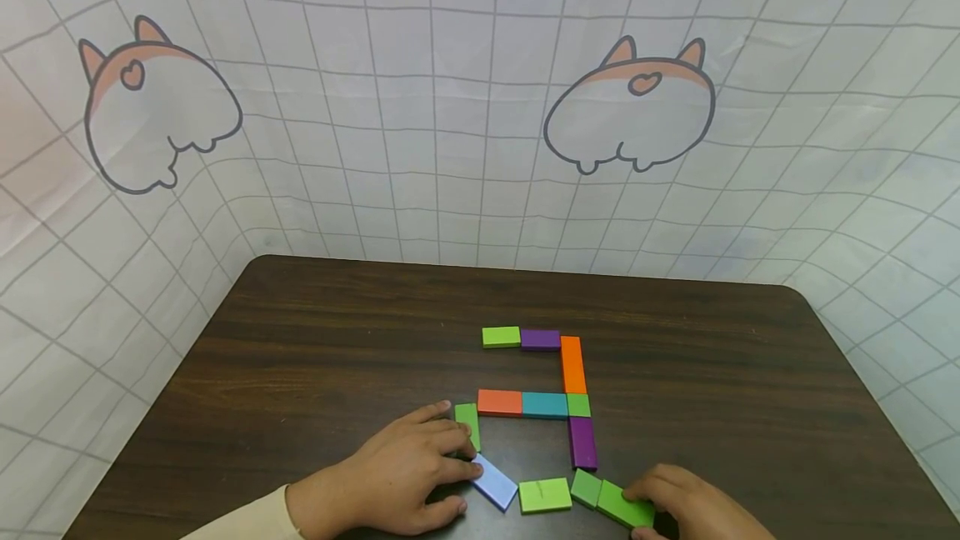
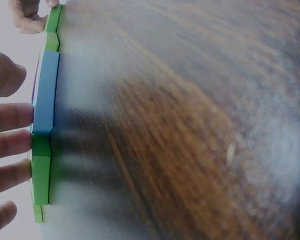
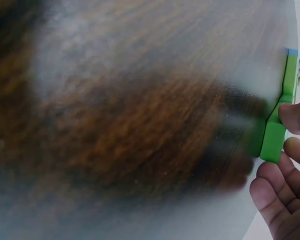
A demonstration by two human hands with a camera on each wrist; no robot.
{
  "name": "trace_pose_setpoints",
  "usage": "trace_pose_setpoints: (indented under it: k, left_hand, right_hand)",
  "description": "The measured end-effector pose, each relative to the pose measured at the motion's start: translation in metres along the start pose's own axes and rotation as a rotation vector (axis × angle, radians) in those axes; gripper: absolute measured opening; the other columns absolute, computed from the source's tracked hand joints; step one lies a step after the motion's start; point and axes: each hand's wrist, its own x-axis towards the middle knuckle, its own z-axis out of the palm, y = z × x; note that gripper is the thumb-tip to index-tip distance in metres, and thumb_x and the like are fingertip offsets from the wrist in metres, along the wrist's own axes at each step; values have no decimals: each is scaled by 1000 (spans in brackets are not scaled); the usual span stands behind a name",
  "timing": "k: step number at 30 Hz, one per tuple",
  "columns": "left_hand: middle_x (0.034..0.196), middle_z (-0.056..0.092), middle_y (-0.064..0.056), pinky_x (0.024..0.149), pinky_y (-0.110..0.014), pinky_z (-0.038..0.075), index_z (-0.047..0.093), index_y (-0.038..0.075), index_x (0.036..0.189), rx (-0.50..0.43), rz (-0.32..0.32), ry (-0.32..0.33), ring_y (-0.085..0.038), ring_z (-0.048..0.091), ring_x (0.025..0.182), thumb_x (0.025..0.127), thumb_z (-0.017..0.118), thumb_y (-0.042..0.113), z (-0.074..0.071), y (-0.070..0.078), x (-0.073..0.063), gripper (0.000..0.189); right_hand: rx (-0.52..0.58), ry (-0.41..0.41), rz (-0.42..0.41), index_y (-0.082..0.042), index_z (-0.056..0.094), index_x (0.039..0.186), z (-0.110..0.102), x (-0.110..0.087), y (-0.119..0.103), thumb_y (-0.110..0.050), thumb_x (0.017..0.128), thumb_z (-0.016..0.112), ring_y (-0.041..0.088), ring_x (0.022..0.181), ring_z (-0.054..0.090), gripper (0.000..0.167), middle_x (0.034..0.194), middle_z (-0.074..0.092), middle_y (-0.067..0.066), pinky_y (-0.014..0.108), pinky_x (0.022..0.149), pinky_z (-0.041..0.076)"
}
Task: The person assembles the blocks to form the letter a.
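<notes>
My left hand [image 1: 408,473] lies palm down, its fairly straight fingertips touching the light blue block [image 1: 495,483] and reaching the green block [image 1: 467,427] behind it. In the left wrist view, fingers come against the side of the blue block [image 2: 47,90]. At the right end of the row, my right hand [image 1: 693,500] pinches a long green block [image 1: 626,507] between thumb and fingers. A short green block [image 1: 586,488] sits against that one's left end. Between the hands lies a lime green block [image 1: 544,496] with a thin mark on top.
Farther back, red [image 1: 499,402], teal [image 1: 544,405] and small green [image 1: 578,405] blocks form a row. A purple block [image 1: 582,443] runs toward me; an orange block [image 1: 572,365] runs away to another purple [image 1: 540,340] and a lime block [image 1: 501,337]. The dark table [image 1: 315,332] meets a grid-patterned curtain [image 1: 420,148].
</notes>
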Motion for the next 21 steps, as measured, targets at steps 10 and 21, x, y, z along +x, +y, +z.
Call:
trace_pose_setpoints:
  k: [10,21]
  left_hand:
    - [124,64,11,117,-50,33,73,29,128,-10,-5,-1,-11,56,126,102,55,48,0,1,1,36]
    - [124,64,11,117,-49,33,73,29,128,-18,-6,-6,-11,56,125,102,55,47,-1,1,1,36]
  right_hand:
    - [-6,-59,78,-23,72,114,-4,2,-3,-46,96,71,0,91,54,29,108,59,-22,26,72,55]
    - [-57,-33,38,-23,72,113,-3,2,-2,-46,95,72,0,92,55,30,109,59,-22,27,72,55]
